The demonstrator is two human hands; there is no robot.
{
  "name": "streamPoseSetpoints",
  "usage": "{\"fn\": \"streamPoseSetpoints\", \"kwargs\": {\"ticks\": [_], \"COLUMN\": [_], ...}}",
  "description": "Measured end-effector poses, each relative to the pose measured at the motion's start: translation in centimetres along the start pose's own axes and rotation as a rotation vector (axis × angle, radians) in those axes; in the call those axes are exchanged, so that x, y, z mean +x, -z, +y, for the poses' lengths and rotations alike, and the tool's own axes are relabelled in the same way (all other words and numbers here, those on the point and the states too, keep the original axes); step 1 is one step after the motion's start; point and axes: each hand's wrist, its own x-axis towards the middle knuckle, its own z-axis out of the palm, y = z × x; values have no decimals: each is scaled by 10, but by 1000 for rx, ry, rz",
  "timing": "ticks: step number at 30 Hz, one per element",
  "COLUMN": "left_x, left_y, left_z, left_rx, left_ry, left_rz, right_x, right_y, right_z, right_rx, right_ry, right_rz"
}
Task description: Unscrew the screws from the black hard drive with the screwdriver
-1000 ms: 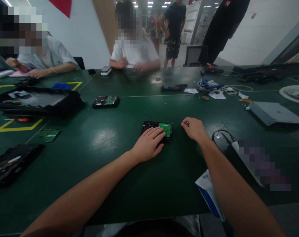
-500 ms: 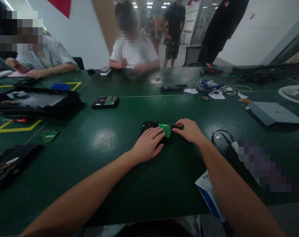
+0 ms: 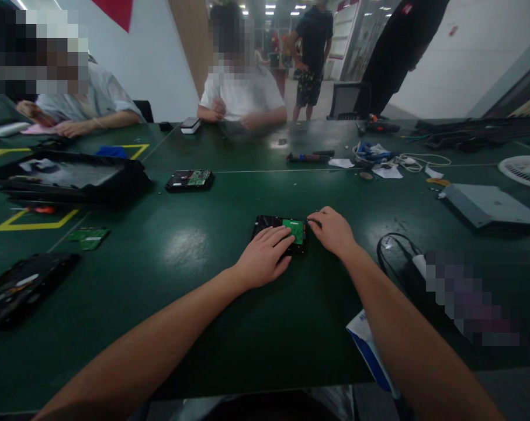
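Hard drive (image 3: 271, 223) is what we are working on: a flat black case lying circuit side up, with a small green circuit board (image 3: 295, 229) showing on its right half. It is sitting on the green table (image 3: 194, 245) near the middle, a little toward our near edge.

Counting from the head view, we are seeing two such drives: ours and a second hard drive (image 3: 189, 180) lying farther back to the left. One loose green board (image 3: 88, 237) is lying near the left edge, beside a yellow floor-tape corner marked on the table. One large black tray (image 3: 67, 178) is resting toward the far left, and one grey metal cover (image 3: 488, 206) is lying toward the right edge. Two seated people are working at the far edge.

We are pressing our left hand (image 3: 265, 257) flat on the drive, fingers stretched out and spread, gripping nothing. Our right hand (image 3: 332, 229) is resting at the drive's right edge with fingers curled loosely downward, fingertips touching the case; we cannot tell whether it is pinching anything small.
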Motion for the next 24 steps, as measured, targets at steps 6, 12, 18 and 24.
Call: {"fn": "streamPoseSetpoints", "kwargs": {"ticks": [6,12,18,24], "left_x": [0,0,0,1], "left_y": [-1,0,1,3], "left_z": [-2,-1,0,1], "left_rx": [2,-3,4,5], "left_ry": [-4,0,13,16], "left_rz": [6,-8,-23,-29], "right_x": [1,1,0,2], "right_y": [1,7,10,4], "right_z": [-13,-7,15,21], "right_rx": [-27,-39,-130,-117], "right_ry": [6,-70,-183,-179], "right_rz": [-12,35,81,44]}}
